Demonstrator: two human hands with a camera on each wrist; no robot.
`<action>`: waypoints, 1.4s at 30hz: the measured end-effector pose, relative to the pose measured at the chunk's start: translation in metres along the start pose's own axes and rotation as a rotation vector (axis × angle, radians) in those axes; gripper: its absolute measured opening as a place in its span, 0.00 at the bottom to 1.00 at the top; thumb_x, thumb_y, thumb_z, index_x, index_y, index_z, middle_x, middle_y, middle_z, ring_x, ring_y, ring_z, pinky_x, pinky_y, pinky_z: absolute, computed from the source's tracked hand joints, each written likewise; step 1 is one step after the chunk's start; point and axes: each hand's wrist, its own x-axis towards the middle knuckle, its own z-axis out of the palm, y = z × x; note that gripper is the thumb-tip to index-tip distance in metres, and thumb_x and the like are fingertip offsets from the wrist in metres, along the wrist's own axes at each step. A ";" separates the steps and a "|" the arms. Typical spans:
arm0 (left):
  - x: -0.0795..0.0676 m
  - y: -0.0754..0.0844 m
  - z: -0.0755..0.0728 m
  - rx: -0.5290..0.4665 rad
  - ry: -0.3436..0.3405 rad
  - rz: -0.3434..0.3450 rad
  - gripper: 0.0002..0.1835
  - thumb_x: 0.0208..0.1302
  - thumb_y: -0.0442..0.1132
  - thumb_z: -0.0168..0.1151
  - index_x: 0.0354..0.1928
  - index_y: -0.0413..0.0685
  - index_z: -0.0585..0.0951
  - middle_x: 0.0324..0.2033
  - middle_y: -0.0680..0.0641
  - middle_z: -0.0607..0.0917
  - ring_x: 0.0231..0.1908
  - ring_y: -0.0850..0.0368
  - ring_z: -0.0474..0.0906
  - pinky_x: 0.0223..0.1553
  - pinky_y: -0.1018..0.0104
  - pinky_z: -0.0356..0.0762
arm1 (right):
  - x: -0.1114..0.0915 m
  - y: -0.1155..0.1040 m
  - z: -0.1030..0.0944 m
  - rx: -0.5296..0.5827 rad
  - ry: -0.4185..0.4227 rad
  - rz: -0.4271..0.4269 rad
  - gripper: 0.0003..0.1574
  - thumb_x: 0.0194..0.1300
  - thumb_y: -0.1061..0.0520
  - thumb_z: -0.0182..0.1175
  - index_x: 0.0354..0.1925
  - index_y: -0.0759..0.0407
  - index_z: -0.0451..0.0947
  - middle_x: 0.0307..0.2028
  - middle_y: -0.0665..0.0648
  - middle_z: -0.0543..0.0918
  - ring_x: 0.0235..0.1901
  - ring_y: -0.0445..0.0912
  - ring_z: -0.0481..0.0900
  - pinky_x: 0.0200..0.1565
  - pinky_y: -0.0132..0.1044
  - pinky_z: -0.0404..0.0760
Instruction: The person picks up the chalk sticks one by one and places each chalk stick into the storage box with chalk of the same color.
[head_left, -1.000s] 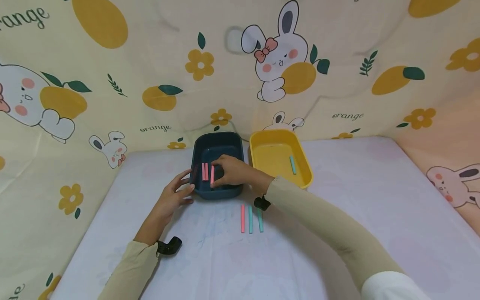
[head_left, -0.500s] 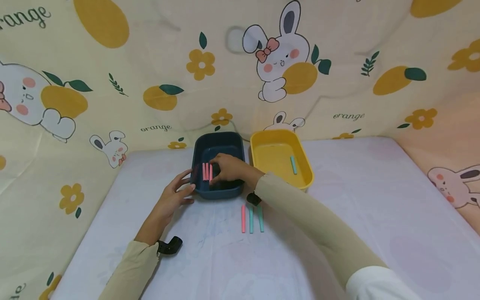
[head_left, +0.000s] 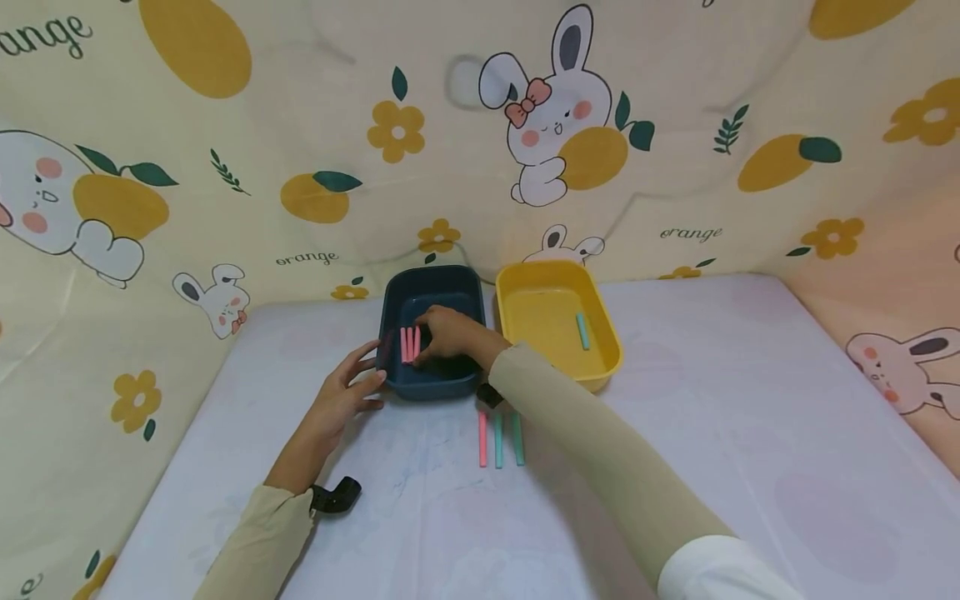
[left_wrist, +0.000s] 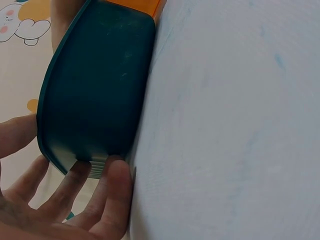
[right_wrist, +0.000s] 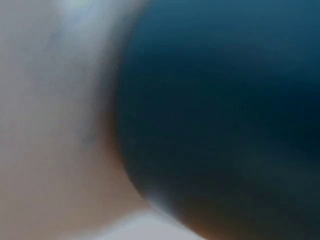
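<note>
My right hand [head_left: 452, 332] reaches into the dark blue bin [head_left: 427, 390] and pinches a pink chalk stick [head_left: 417, 342] by its two ends. Two more pink chalk sticks [head_left: 406, 345] lie close on its left, on the bin floor. Against the bin's left wall, my left hand [head_left: 339, 402] rests with spread, extended fingers. The left wrist view shows those fingertips [left_wrist: 119, 172] touching the bin's outer side. In the right wrist view the bin wall [right_wrist: 210, 120] is blurred and fills much of the picture, so the fingers are hidden there.
To the right stands a yellow bin [head_left: 536, 312] with a teal chalk stick [head_left: 582, 331] in it. On the white-covered table before the bins lie a pink chalk stick [head_left: 483, 439] and two teal chalk sticks [head_left: 498, 442]. A patterned cloth [head_left: 315, 108] hangs behind.
My right hand has shifted the pinched pink chalk stick slightly left, up against the other two in the blue bin. The left hand stays where it was.
</note>
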 end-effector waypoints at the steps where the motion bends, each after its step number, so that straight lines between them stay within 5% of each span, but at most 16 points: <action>1: 0.000 0.000 0.000 0.000 0.000 -0.002 0.32 0.75 0.43 0.54 0.77 0.65 0.57 0.75 0.40 0.60 0.62 0.40 0.73 0.53 0.58 0.82 | 0.000 0.000 0.000 -0.002 -0.003 0.007 0.50 0.57 0.41 0.72 0.71 0.55 0.67 0.72 0.58 0.66 0.68 0.51 0.69 0.72 0.47 0.66; 13: -0.001 0.001 0.001 0.007 0.011 -0.018 0.32 0.75 0.44 0.54 0.77 0.67 0.57 0.75 0.41 0.60 0.62 0.41 0.74 0.53 0.58 0.82 | 0.007 0.002 0.010 -0.109 0.024 -0.047 0.49 0.57 0.39 0.72 0.71 0.55 0.68 0.70 0.58 0.68 0.67 0.51 0.70 0.70 0.45 0.69; 33: 0.002 0.000 -0.001 0.001 0.003 -0.020 0.32 0.75 0.44 0.54 0.77 0.68 0.57 0.75 0.40 0.60 0.63 0.39 0.73 0.54 0.57 0.82 | 0.011 0.003 0.009 -0.052 0.003 -0.054 0.52 0.57 0.42 0.73 0.73 0.56 0.63 0.70 0.59 0.66 0.67 0.50 0.68 0.72 0.44 0.66; 42: 0.001 -0.001 -0.001 -0.007 0.010 -0.030 0.33 0.75 0.44 0.54 0.77 0.68 0.56 0.76 0.42 0.59 0.63 0.40 0.72 0.54 0.58 0.82 | 0.001 0.001 0.002 0.031 0.080 -0.120 0.51 0.59 0.43 0.72 0.74 0.50 0.62 0.72 0.58 0.65 0.65 0.50 0.70 0.70 0.46 0.69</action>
